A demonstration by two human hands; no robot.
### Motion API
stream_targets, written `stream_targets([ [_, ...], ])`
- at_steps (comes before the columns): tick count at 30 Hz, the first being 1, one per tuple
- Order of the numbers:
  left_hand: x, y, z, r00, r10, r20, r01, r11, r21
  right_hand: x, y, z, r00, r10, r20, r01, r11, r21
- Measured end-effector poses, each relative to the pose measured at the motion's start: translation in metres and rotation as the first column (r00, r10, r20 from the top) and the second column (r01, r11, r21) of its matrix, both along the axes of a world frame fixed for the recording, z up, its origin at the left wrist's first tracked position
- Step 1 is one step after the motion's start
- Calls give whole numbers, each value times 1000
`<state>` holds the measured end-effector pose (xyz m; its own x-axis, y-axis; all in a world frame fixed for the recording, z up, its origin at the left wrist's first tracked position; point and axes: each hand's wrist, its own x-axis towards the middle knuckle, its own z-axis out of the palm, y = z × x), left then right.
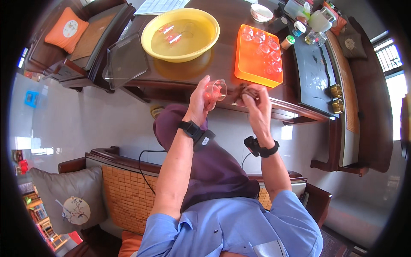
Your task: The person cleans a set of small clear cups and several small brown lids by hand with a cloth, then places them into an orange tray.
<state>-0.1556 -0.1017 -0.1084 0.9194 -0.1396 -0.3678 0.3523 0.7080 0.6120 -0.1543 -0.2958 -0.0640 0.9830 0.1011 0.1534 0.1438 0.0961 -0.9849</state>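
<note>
My left hand (pixel 199 102) is closed round a small clear glass cup (pixel 221 90), held up in front of the table's near edge. To its right, my right hand (pixel 258 102) has its fingers bent round a crumpled dark brown cloth (pixel 245 93), blurred and partly hidden by the fingers. Just beyond that hand lies an orange tray (pixel 246 68), with several clear glass cups (pixel 262 48) grouped toward its far and right sides. A yellow basin (pixel 150 48) of water stands beyond my left hand; clear items with reddish glints lie in it.
On the dark wooden table (pixel 229 25) are a patterned bowl (pixel 261 13), a black tea board (pixel 311 73) and two gold-coloured cups (pixel 337 98). A clear plastic lid (pixel 125 62) juts past the left edge. Jars stand at the far right.
</note>
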Motion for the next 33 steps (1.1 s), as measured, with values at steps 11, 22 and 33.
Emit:
stream_targets([
  [11, 2, -14, 4, 992, -117, -41, 124, 959, 256, 2, 2, -3, 840, 515, 171, -217, 607, -764],
  [22, 3, -9, 12, 994, 96, -45, -81, 962, 262, -18, -22, 13, 939, 340, -51, -341, 899, -275],
  [33, 0, -25, 13, 902, -24, 431, -168, 900, 402, -3, -13, 14, 942, 146, -303, -62, 961, 270],
])
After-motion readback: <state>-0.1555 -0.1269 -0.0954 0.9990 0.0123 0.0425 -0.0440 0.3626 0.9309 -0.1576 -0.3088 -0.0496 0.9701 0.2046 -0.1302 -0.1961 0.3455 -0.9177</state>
